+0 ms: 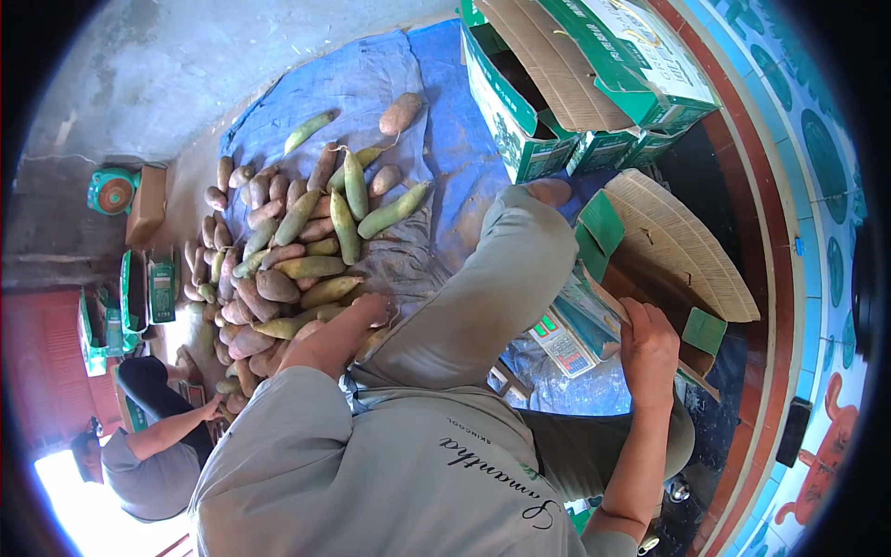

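A person sits with legs spread, left hand [374, 310] lowered to the near right edge of a heap of roots [277, 285], close against the left thigh [445, 320]. The fingers are blurred and partly lost among the roots, so whether this hand grasps one cannot be told.

The right hand [652, 336] is closed on the upper edge of an open box [668, 243], its fingers bent over the cardboard. The box stands at the person's right, its flaps spread and its brown inside showing.

The roots lie on a blue tarp [371, 84] at the person's left, in front of the body and to its side. Most are brown or pinkish and dusty with soil; several long green ones [355, 186] rest among them, chiefly toward the right of the heap. One green and one brown root lie apart, beyond the others.

Between the thigh and the box sits a scale [564, 351], its keys and lit green display showing. Farther ahead stand green and white cartons [501, 116]. At the far left, a co-worker [148, 469] reaches one hand [213, 407] to the heap's other edge, near a teal fan [112, 191].
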The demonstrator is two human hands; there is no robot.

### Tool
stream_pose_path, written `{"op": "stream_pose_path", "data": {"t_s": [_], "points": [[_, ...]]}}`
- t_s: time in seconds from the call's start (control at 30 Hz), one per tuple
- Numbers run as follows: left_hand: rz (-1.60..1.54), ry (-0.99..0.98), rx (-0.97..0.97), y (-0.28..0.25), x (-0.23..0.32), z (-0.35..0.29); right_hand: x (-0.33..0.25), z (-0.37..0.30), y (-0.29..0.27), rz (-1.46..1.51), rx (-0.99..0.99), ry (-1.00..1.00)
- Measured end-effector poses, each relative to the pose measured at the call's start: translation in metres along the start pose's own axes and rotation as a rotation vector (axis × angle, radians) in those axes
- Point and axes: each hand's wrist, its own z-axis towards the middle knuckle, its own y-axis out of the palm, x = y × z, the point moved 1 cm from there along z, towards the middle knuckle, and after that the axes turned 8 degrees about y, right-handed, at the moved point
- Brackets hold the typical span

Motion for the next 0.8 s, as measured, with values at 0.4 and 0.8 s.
{"op": "stream_pose_path", "data": {"t_s": [0.4, 0.8], "points": [[0.009, 0.123, -0.364, 0.133, -0.036, 0.018, -0.007, 0.009, -0.003, 0.02, -0.048, 0.071], [0.235, 0.284, -0.26, 0.085, 0.002, -0.003, -0.002, 0.01, 0.004, -0.002, -0.048, 0.12]]}}
